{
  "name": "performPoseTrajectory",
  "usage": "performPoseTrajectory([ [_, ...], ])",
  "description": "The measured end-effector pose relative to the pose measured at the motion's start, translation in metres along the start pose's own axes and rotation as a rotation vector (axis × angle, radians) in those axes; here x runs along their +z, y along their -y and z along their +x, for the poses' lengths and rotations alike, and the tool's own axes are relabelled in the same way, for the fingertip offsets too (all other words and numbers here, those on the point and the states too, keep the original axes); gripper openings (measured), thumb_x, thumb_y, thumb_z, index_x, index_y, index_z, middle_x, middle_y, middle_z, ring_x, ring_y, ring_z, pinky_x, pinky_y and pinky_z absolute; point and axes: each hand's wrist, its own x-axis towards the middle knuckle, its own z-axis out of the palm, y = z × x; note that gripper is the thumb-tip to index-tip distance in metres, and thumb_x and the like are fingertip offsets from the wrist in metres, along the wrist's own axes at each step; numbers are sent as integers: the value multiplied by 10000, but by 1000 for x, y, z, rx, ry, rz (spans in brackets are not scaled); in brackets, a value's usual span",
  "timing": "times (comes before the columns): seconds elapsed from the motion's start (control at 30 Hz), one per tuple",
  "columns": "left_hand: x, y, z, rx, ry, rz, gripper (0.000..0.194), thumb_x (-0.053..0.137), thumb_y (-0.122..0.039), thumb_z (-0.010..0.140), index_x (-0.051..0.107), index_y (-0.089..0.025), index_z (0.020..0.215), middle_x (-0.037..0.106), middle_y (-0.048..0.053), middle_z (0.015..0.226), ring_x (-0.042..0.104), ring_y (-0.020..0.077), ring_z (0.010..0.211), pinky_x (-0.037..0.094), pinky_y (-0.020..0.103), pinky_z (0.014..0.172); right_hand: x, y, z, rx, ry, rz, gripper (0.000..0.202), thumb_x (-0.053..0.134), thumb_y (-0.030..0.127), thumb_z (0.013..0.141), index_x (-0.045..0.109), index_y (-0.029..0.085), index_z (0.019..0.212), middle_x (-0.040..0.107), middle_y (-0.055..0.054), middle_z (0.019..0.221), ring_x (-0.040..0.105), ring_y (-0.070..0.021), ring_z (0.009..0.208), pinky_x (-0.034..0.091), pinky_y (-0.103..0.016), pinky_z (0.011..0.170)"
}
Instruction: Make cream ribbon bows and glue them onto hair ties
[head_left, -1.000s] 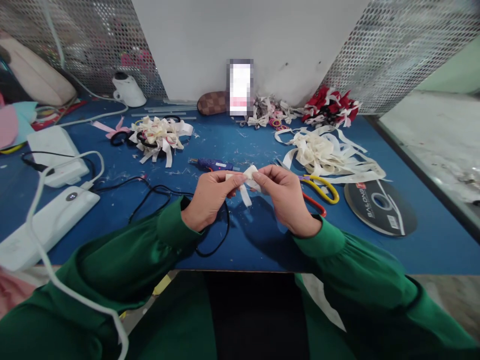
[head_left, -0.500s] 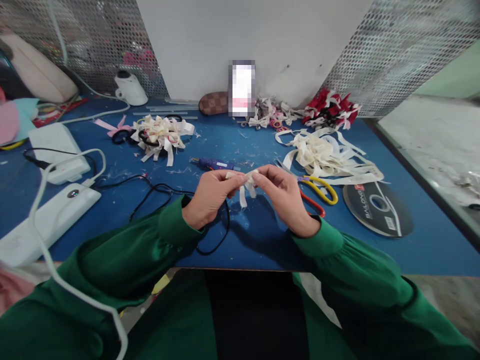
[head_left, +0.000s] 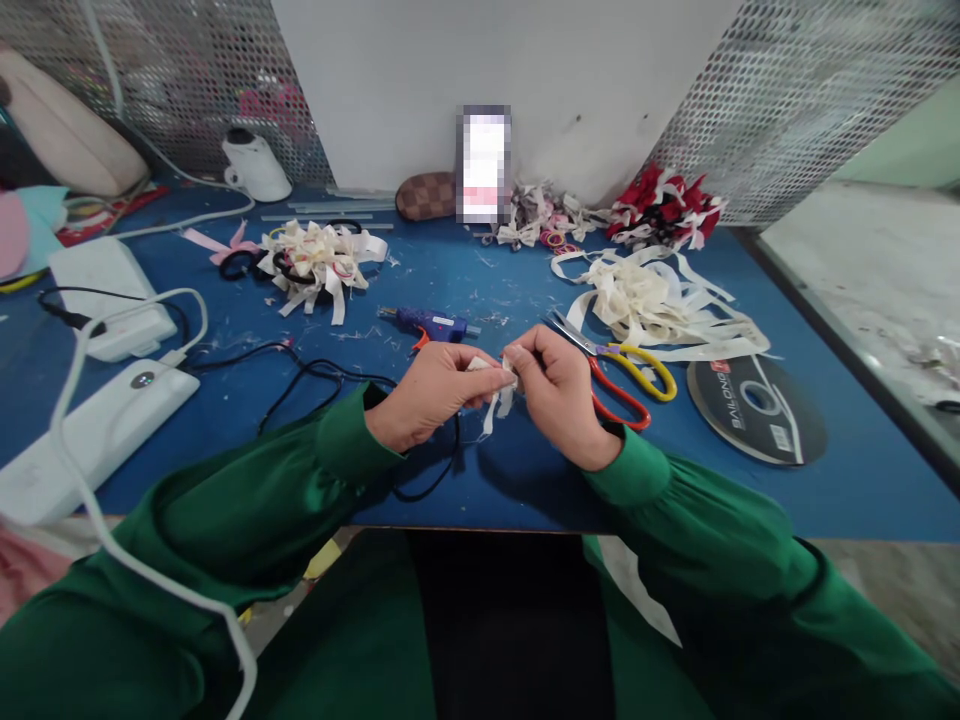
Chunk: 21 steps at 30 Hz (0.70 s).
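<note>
Between my two hands is a small cream ribbon piece (head_left: 504, 402), its loose tails hanging down over the blue table. My left hand (head_left: 442, 392) pinches it from the left, thumb against fingers. From the right, the fingertips of my right hand (head_left: 559, 390) close on the same piece, touching the left thumb tip. Just behind my hands lies a blue glue gun (head_left: 435, 325) with an orange trigger. Scissors (head_left: 626, 372) with red and yellow handles lie beside my right hand. Farther back on the right is a heap of cream ribbon strips (head_left: 637, 300).
A black reel (head_left: 754, 410) lies at the right. Finished-looking cream bows (head_left: 319, 260) sit at back left, red bows (head_left: 664, 210) at back right. A phone (head_left: 484, 165) stands against the board. White power bank (head_left: 97, 440), cables and white box (head_left: 112, 295) occupy the left.
My hands have drawn closer together, and the ribbon piece has turned between the fingers. My right hand has shifted slightly left, showing more of the scissors. The view has tilted slightly.
</note>
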Motion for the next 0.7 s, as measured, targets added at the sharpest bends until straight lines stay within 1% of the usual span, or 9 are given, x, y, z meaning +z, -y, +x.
performPoseTrajectory([
  [0.17,3,-2,-2,18,-45,15,224,701,-205,749,601,-149,556,528,-45,479,435,64,464,326,214,487,-2,2,-1,-227,-42,-125,193,520,191,944,530,205,751,553,-4,735,512,-145,705,389,-301,665],
  [0.2,3,-3,-3,33,-55,23,213,703,-208,746,610,-149,563,536,-43,476,441,65,462,330,212,486,-2,2,-1,-231,-41,-128,194,520,193,942,532,204,748,551,-4,735,510,-146,704,387,-302,665],
  [0.23,4,-5,-4,44,-59,26,203,710,-216,743,621,-148,573,544,-41,474,447,67,461,335,210,485,-2,3,-1,-193,-36,-106,201,521,199,940,530,205,739,539,2,716,498,-142,685,381,-299,651],
  [0.3,4,-8,-5,46,-54,8,205,736,-247,728,634,-146,582,554,-38,468,457,70,458,345,206,485,-1,4,0,-24,-8,11,222,531,230,935,520,209,714,492,27,653,451,-129,620,358,-286,599],
  [0.37,4,-9,-6,34,-45,-22,206,764,-267,704,644,-145,590,563,-35,471,468,73,461,355,204,489,1,3,0,147,44,192,245,557,280,925,511,212,694,451,47,607,408,-117,572,337,-272,554],
  [0.43,2,-9,-6,34,-55,-32,194,774,-271,691,659,-144,602,567,-33,476,474,75,467,358,203,493,2,3,1,247,82,364,260,599,324,906,511,211,690,450,54,602,402,-109,561,336,-261,542],
  [0.53,0,-6,-5,52,-85,-41,187,753,-292,715,683,-147,621,565,-28,475,468,79,473,355,208,500,1,4,2,282,112,468,267,634,387,898,566,200,719,515,41,636,465,-110,597,384,-254,582],
  [0.63,-2,-3,-4,45,-133,-56,220,759,-332,711,687,-146,619,580,-16,506,467,85,488,355,217,499,0,7,4,269,160,485,280,648,443,887,624,192,767,590,15,697,546,-127,662,450,-266,653],
  [0.7,-2,-1,-3,50,-164,-41,235,757,-355,711,694,-144,628,582,-12,520,467,89,496,353,222,498,0,9,4,271,165,463,277,675,449,863,633,190,772,607,12,697,569,-134,662,463,-272,657],
])
